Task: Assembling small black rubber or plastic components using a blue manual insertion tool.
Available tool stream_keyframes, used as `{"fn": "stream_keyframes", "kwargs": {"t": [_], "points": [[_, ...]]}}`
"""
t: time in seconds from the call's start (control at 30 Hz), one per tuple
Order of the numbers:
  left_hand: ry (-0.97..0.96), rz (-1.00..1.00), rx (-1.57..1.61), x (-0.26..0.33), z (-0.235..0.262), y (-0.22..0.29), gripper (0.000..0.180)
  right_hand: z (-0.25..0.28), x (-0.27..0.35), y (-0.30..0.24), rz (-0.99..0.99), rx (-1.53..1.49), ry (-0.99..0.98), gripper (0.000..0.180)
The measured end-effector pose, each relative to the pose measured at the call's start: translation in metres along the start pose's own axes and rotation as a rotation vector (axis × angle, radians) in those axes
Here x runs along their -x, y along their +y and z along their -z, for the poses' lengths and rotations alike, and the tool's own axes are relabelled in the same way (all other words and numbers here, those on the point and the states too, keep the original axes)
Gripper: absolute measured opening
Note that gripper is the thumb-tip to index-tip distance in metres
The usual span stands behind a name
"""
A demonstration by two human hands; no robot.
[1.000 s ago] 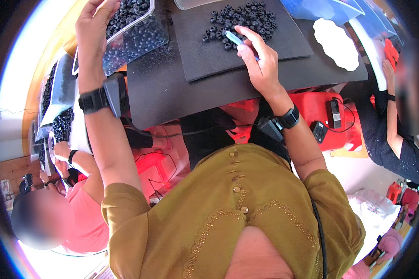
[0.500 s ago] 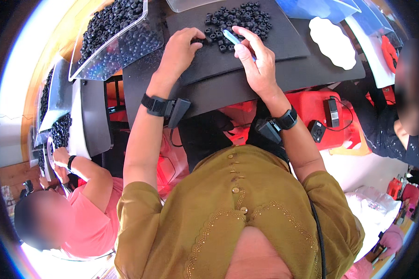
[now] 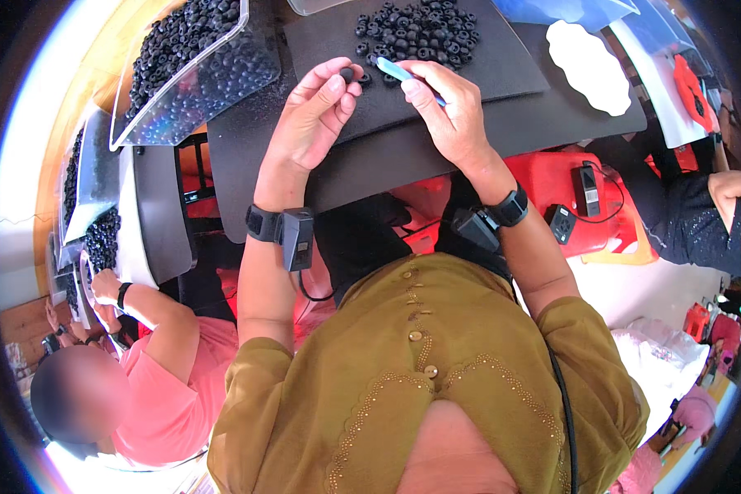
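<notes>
Between the thumb and fingers of my left hand [image 3: 306, 123] is a small black round piece [image 3: 347, 75], raised above the near edge of the dark board [image 3: 506, 70]. My right hand [image 3: 457, 119] is closed around a slim light-blue tool [image 3: 393, 70]. Its dark tip points left toward the held piece, with a small gap between them. What kind of tool it is cannot be made out. Just beyond both hands lies a pile of black ring-like pieces [image 3: 416, 33], several with holes through them. A few loose ones sit near my fingertips.
A clear bin [image 3: 193, 99] heaped with black pieces stands at the left of the dark table [image 3: 337, 181]. On the right are a white scalloped sheet [image 3: 589, 70] and a blue bin [image 3: 568, 10]. A co-worker in pink [image 3: 165, 379] sits at left; another person's hand [image 3: 729, 193] shows at right.
My left hand has turned palm up, lifting a black piece from beside the pile. The blue tool has swung leftward, its tip now close to that piece.
</notes>
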State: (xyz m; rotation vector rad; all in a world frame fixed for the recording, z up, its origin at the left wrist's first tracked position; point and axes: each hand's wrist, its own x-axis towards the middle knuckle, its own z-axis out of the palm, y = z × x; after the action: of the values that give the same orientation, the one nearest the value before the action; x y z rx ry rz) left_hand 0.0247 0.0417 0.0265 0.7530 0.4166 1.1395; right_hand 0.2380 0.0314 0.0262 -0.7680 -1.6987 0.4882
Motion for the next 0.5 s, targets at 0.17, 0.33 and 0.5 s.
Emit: {"fn": "stream_keyframes", "kwargs": {"t": [0.17, 0.33, 0.5], "points": [[-0.007, -0.01, 0.027, -0.001, 0.005, -0.002, 0.025, 0.0, 0.001, 0.0, 0.004, 0.03, -0.016, 0.023], [0.026, -0.045, 0.051, 0.0, 0.005, -0.004, 0.024, 0.0, 0.001, -0.001, -0.017, 0.035, -0.044, 0.023], [-0.022, -0.008, 0.193, 0.001, 0.011, 0.001, 0.024, -0.002, 0.001, 0.001, 0.0, 0.039, -0.042, 0.023]]}}
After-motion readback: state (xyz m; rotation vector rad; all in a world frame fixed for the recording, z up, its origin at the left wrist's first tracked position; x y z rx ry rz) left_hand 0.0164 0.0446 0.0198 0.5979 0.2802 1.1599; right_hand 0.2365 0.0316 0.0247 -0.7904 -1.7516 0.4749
